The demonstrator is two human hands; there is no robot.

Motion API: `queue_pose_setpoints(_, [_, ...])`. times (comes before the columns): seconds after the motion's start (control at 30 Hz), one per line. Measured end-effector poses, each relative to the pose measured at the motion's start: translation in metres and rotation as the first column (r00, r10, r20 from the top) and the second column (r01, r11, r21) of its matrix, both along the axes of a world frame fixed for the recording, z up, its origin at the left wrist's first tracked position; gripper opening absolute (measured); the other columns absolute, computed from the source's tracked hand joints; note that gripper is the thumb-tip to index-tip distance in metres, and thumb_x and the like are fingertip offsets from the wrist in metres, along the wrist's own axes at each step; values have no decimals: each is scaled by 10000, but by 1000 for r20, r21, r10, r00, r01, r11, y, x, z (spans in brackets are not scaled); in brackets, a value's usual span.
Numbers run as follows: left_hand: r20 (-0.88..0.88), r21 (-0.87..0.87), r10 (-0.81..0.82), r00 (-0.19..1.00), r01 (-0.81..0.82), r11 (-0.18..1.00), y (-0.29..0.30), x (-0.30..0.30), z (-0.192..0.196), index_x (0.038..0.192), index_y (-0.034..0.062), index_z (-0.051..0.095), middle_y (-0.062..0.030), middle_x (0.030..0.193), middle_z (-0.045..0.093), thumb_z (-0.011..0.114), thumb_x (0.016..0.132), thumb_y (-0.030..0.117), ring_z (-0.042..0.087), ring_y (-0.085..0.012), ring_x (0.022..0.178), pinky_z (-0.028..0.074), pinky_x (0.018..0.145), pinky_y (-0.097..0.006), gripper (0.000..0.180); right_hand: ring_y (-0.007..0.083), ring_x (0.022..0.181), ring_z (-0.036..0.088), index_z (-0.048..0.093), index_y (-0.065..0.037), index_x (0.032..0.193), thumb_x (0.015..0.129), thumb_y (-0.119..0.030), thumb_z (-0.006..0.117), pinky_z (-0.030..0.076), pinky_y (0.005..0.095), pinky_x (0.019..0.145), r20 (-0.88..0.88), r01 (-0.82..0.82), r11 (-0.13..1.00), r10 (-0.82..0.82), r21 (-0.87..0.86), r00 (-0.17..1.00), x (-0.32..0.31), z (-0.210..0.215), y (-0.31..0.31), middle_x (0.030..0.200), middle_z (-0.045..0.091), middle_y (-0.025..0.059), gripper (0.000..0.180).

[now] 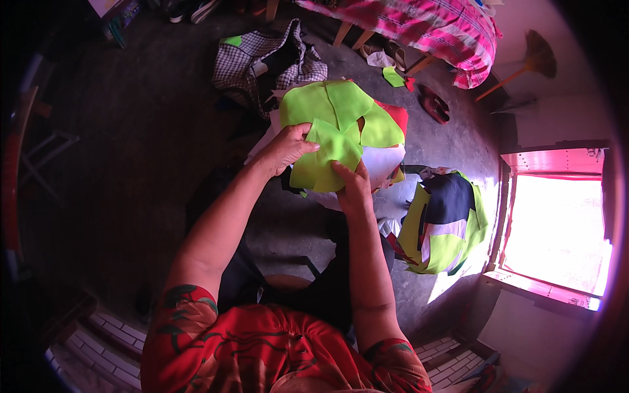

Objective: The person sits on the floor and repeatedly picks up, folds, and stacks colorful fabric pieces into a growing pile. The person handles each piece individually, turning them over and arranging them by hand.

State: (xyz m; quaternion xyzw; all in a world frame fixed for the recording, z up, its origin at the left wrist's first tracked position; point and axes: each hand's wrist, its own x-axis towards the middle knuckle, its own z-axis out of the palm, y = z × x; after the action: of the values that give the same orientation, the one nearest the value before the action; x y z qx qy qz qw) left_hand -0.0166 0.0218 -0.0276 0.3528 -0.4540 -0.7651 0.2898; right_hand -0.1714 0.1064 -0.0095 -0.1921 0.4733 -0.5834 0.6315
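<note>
A bright yellow-green fabric piece (pixel 333 149) is stretched between my two hands. My left hand (pixel 290 148) pinches its left edge, thumb on top. Lower down on the right, my right hand (pixel 352 181) grips the same piece, thumb pressed on its face and fingers hidden beneath. Just behind it, more yellow-green fabric pieces (pixel 321 103) lie on a heap of cloth, with a white piece (pixel 382 160) and a red piece (pixel 394 115) showing at the right side. What supports the heap is hidden.
A checkered cloth (pixel 265 59) lies crumpled beyond the heap. To the right stands another bundle of fabric pieces (pixel 449 223), near a bright window (pixel 555 226). A pink plaid cloth (pixel 432 26) drapes over furniture at the far right, with shoes (pixel 434 105) and a broom (pixel 532 59) nearby.
</note>
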Motion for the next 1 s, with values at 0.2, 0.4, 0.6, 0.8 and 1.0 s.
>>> queue_pose_setpoints(0.2, [90,71,-29,995,22,997,0,3,10,1177,11,492,-68,916,615,558,831,76,627,-134,764,540,570,-272,359,232,1014,562,443,-35,1232,820,57,507,475,346,859,-70,75,997,-77,-21,995,-4,-1,-2,1137,548,112,427])
queue_pose_setpoints(0.4, [13,56,-55,998,54,997,4,2,18,1170,17,504,-65,958,616,591,835,128,624,-133,801,538,600,-276,364,232,1017,558,403,-41,1273,803,70,499,475,348,855,-40,56,998,-58,-42,998,-6,5,-2,1158,533,119,493])
queue_pose_setpoints(0.6, [-50,5,58,997,-58,998,2,-1,0,1154,6,529,-61,1053,608,603,834,131,590,-134,927,481,807,-293,351,239,1027,539,373,-17,1304,812,-19,551,466,357,863,-120,0,999,-4,-40,993,-10,-3,-2,1183,512,131,523])
queue_pose_setpoints(0.8, [-69,39,151,986,-149,988,-2,2,-1,1124,-4,547,-60,1038,615,613,829,132,585,-128,927,472,813,-290,332,277,1138,475,337,0,1346,814,-175,595,463,373,859,-649,-25,1000,18,-2,761,-18,-15,-6,1408,245,144,617])
queue_pose_setpoints(1.0, [-127,90,260,957,-250,964,-6,5,5,1087,8,561,-54,1013,619,619,818,118,583,-119,914,476,783,-284,296,280,1140,473,434,-26,1293,795,-179,622,464,370,847,-752,-30,999,44,33,657,-24,-23,-5,1391,273,136,553])
